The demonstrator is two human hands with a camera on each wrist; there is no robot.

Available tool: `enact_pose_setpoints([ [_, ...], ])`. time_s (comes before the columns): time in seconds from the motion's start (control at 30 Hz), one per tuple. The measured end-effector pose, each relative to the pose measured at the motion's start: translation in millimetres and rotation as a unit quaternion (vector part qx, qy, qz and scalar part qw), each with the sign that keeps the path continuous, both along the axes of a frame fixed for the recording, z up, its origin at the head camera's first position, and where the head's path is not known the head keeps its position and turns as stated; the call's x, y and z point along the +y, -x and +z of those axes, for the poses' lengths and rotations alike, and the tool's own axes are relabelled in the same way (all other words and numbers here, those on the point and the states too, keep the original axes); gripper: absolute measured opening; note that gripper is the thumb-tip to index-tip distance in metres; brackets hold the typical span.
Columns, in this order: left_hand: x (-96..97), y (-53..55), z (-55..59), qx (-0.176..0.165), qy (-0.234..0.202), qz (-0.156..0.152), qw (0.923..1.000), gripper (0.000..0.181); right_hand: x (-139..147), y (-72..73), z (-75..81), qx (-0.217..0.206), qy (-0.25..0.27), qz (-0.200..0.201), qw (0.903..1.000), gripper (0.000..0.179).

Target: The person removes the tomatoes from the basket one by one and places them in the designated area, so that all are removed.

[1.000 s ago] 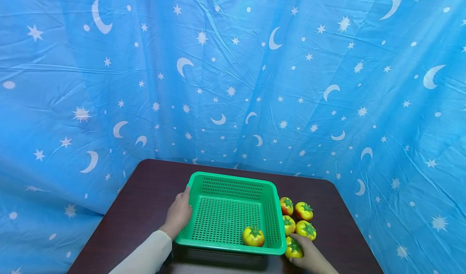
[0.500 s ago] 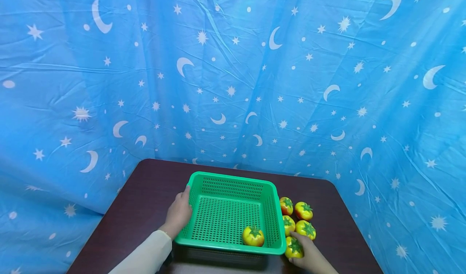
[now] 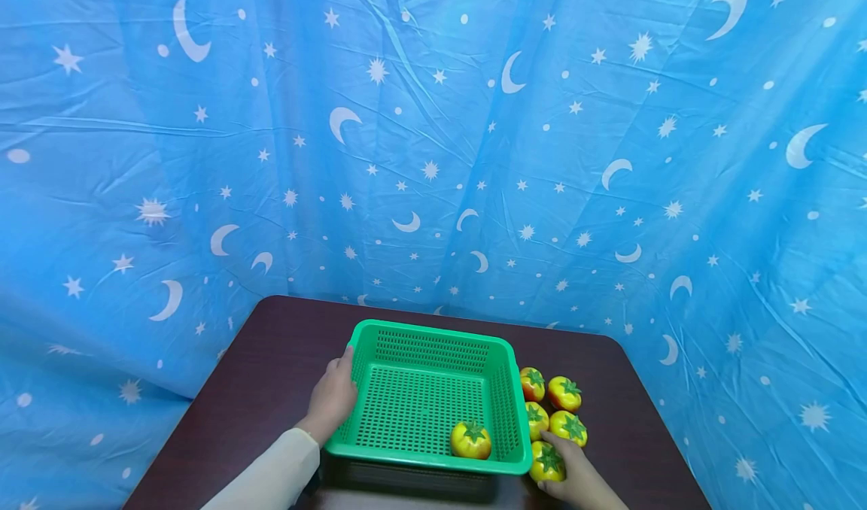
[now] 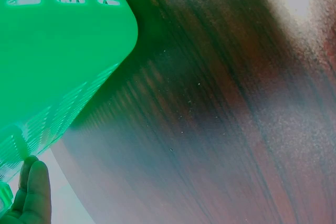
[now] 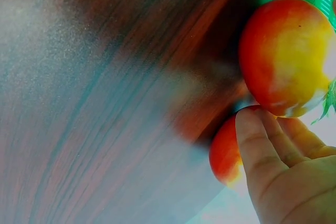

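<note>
A green plastic basket point(image 3: 423, 408) with perforated walls sits on the table, one yellow-red tomato point(image 3: 470, 440) inside near its front right corner. At the basket's left side my left hand point(image 3: 333, 397) holds the rim; the left wrist view shows fingers point(image 4: 38, 190) against the outer wall. My right hand point(image 3: 574, 471) grips another tomato point(image 3: 547, 462) just outside the front right corner, fingers on its far side and thumb on its near side. This tomato point(image 5: 286, 56) also fills the upper right of the right wrist view. Green star-shaped leaves top the tomatoes.
Several more tomatoes point(image 3: 565, 393) stand close together along the basket's right side, beyond my right hand. The dark brown table point(image 3: 271, 367) has rounded far corners. Behind it hangs a blue curtain point(image 3: 433, 156) with white moons and stars.
</note>
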State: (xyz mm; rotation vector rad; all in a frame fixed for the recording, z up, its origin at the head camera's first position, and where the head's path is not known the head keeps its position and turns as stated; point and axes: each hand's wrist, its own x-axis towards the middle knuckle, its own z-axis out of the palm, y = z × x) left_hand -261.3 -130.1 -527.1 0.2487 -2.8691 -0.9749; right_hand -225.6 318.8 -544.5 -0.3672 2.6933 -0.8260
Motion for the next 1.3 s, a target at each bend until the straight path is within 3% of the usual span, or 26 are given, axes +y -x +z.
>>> enact_pose_setpoints([
  [0.27, -0.4, 0.4, -0.8, -0.002, 0.002, -0.001, 1.0000, 0.068, -1, 0.6, 3.0, 0.010, -0.009, -0.008, 0.9999, 0.081],
  [0.47, -1.0, 0.0, -1.0, 0.000, 0.002, -0.004, 1.0000, 0.068, -3, 2.8, 13.5, 0.036, -0.014, -0.025, 0.9989, 0.079],
  [0.77, -1.3, 0.5, -2.5, 0.004, 0.002, -0.006, 1.0000, 0.068, -9, 10.6, 33.4, 0.043, -0.019, -0.071, 0.9964, 0.072],
  [1.1, -1.3, 0.4, -2.5, 0.001, -0.004, 0.000, 1.0000, 0.068, -31, 24.5, 71.3, 0.105, -0.036, -0.048, 0.9926, 0.063],
  [1.3, -1.2, 0.2, -2.1, -0.004, -0.003, 0.001, 1.0000, 0.068, -51, 32.9, 90.7, 0.115, -0.019, -0.026, 0.9929, 0.063],
])
